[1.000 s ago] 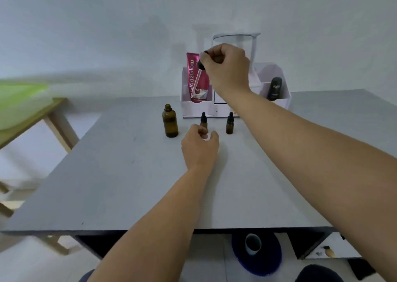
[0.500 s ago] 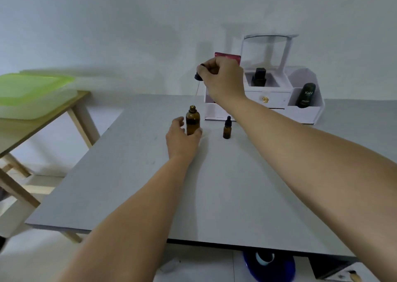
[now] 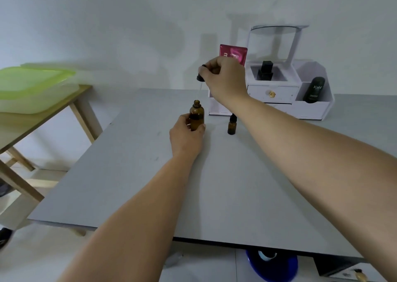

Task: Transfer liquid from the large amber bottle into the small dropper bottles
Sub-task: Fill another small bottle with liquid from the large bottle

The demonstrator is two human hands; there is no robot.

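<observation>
The large amber bottle [image 3: 196, 115] stands uncapped and upright on the grey table [image 3: 214, 185]. My left hand [image 3: 185, 136] is wrapped around its lower body. My right hand [image 3: 224, 76] hovers above and slightly right of it, pinching a black-capped dropper [image 3: 200, 78] whose thin glass tube points down toward the bottle's mouth, with a gap between them. One small amber dropper bottle [image 3: 231, 125] with a black cap stands to the right of the large bottle, partly behind my right forearm. I see no other small bottle.
A white organizer [image 3: 300, 107] at the back holds a pink pouch [image 3: 233, 53], a black square bottle [image 3: 266, 70] and a dark tube [image 3: 314, 89]. A wooden side table [image 3: 43, 114] with a green-lidded box [image 3: 32, 84] stands left. A blue object [image 3: 271, 264] sits under the table.
My left hand moved from a small bottle to the large amber bottle and closed on it. My right hand carried the dropper leftward to above that bottle's mouth. The camera view shifted left.
</observation>
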